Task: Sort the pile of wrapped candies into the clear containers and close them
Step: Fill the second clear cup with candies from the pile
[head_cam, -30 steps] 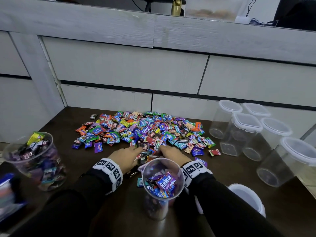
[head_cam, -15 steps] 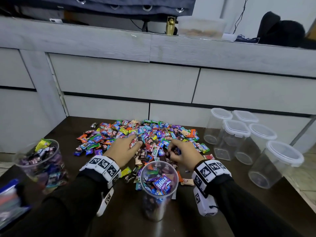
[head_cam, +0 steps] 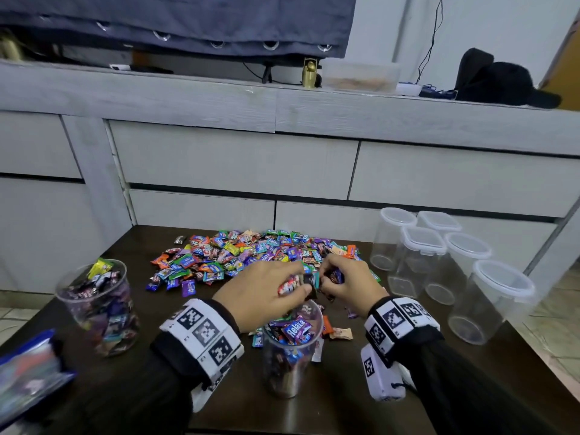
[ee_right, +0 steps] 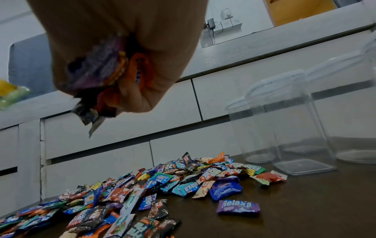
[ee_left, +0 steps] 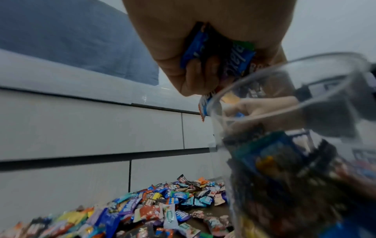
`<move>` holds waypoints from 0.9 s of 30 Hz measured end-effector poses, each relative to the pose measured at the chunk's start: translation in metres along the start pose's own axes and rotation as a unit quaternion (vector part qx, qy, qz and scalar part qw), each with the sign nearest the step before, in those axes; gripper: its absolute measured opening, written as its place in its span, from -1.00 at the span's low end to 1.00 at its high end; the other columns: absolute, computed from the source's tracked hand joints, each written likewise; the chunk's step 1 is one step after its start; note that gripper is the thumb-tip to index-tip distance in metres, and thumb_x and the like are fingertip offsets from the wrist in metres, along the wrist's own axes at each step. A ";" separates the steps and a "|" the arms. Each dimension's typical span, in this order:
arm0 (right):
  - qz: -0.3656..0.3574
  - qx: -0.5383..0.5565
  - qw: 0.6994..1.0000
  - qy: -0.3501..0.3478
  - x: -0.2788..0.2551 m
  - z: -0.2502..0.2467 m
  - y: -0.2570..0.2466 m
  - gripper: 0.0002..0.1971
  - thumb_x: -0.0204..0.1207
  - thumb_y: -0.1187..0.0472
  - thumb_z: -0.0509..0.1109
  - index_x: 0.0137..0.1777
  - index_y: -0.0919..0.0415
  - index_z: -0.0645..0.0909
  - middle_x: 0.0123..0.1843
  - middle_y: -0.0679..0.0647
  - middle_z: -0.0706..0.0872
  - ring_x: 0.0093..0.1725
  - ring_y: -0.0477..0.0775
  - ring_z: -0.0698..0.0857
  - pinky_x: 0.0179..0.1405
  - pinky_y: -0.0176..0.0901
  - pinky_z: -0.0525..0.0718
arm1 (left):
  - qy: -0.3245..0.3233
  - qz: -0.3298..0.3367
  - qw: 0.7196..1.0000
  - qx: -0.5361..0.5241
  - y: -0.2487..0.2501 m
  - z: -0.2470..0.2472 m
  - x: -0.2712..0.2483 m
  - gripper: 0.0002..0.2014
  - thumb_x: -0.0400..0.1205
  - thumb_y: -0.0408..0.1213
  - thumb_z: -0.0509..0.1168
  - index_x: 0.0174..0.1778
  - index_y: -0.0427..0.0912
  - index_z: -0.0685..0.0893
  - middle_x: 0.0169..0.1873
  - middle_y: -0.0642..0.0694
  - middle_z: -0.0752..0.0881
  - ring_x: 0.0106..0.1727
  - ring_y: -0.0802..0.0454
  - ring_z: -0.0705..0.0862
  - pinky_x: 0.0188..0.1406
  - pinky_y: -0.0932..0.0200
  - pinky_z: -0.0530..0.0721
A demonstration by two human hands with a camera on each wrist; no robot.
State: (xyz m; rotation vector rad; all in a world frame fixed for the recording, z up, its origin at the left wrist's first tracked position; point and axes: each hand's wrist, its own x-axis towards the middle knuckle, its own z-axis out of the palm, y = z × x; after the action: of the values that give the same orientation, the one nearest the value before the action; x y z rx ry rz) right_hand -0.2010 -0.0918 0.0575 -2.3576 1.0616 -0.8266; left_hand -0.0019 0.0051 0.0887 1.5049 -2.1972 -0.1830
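A wide pile of wrapped candies (head_cam: 238, 255) covers the middle of the dark table (head_cam: 361, 403). An open clear container (head_cam: 292, 356), partly filled with candies, stands at the near centre. My left hand (head_cam: 270, 293) hovers just above its far rim and grips a fistful of candies (ee_left: 219, 53). My right hand (head_cam: 348, 281) is raised beside it, to the right, and also grips a bunch of candies (ee_right: 114, 72). The two hands almost meet over the container's mouth (ee_left: 284, 90).
A second open container (head_cam: 100, 309), nearly full, stands at the left. Several empty lidded clear containers (head_cam: 420, 255) cluster at the right, by the table's right edge. A few loose candies (head_cam: 339, 332) lie beside the central container. Grey drawer fronts (head_cam: 238, 164) rise behind the pile.
Both hands have lifted off the pile with candies gathered in them and come back toward the central container. The head view has tilted upward.
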 end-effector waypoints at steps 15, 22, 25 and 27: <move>0.004 -0.013 1.000 -0.009 -0.006 -0.007 -0.014 -0.86 0.46 0.36 0.39 -0.17 0.09 0.60 -0.15 -0.05 0.75 -0.10 -0.07 0.71 -0.07 -0.36 0.58 | -0.121 0.187 0.970 0.102 0.012 -0.005 -0.005 -0.65 0.63 0.06 0.19 0.21 -0.03 0.68 -0.08 -0.07 0.78 -0.11 -0.08 0.70 -0.26 0.18 0.47; 0.009 -0.027 1.000 -0.012 -0.006 -0.007 -0.016 -0.96 0.49 0.31 0.39 -0.10 0.19 0.64 -0.13 -0.05 0.73 -0.10 -0.09 0.67 -0.17 -0.58 0.49 | -0.133 0.147 0.973 0.117 0.009 -0.002 -0.005 -0.60 0.63 0.14 0.18 0.32 0.10 0.63 -0.17 -0.08 0.78 -0.14 -0.07 0.69 -0.16 0.02 0.63; 0.018 -0.020 1.000 -0.016 -0.006 -0.005 -0.015 -0.94 0.49 0.31 0.38 -0.10 0.15 0.63 -0.13 -0.07 0.72 -0.10 -0.13 0.66 -0.17 -0.58 0.49 | -0.118 0.144 0.973 0.139 0.006 -0.001 -0.003 -0.59 0.65 0.19 0.17 0.31 0.08 0.63 -0.16 -0.05 0.78 -0.15 -0.04 0.69 -0.15 0.00 0.66; 0.020 -0.020 0.999 -0.018 -0.006 -0.005 -0.015 -0.93 0.49 0.31 0.39 -0.11 0.13 0.62 -0.13 -0.08 0.72 -0.11 -0.14 0.66 -0.17 -0.56 0.49 | -0.112 0.140 0.972 0.150 0.002 0.000 -0.002 -0.56 0.64 0.22 0.15 0.32 0.08 0.62 -0.14 -0.03 0.78 -0.13 -0.03 0.70 -0.15 0.01 0.67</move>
State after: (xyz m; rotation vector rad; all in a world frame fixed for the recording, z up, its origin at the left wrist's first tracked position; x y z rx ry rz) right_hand -0.2000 -0.0784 0.0677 -2.3669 1.1176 -0.7517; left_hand -0.0033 0.0080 0.0885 1.3548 -2.6882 0.0808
